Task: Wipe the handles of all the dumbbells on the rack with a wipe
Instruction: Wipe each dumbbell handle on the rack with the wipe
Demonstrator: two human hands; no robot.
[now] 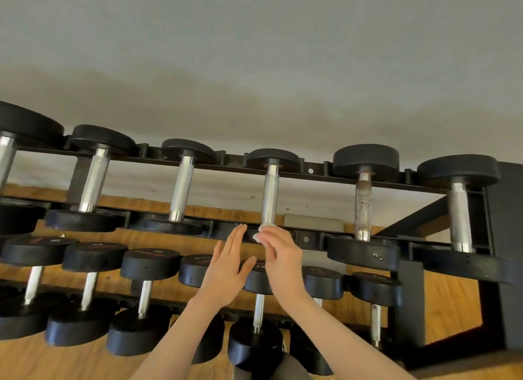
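Note:
Several black dumbbells with silver knurled handles lie across the top tier of a black rack [308,171]. My right hand [278,255] pinches a small white wipe [261,232] at the near end of the middle dumbbell's handle [270,195]. My left hand [227,266] is raised just left of it, fingers straight and together, holding nothing, in front of the rack's front rail. To the right, a rusty speckled handle [363,207] stands out among the others. A lower tier holds several smaller dumbbells [148,290], partly hidden by my forearms.
A wooden panel wall [450,300] shows behind the rack, and a plain pale wall above it. The rack's black end frame [503,238] closes off the right side. A dumbbell head [254,345] sits low between my forearms.

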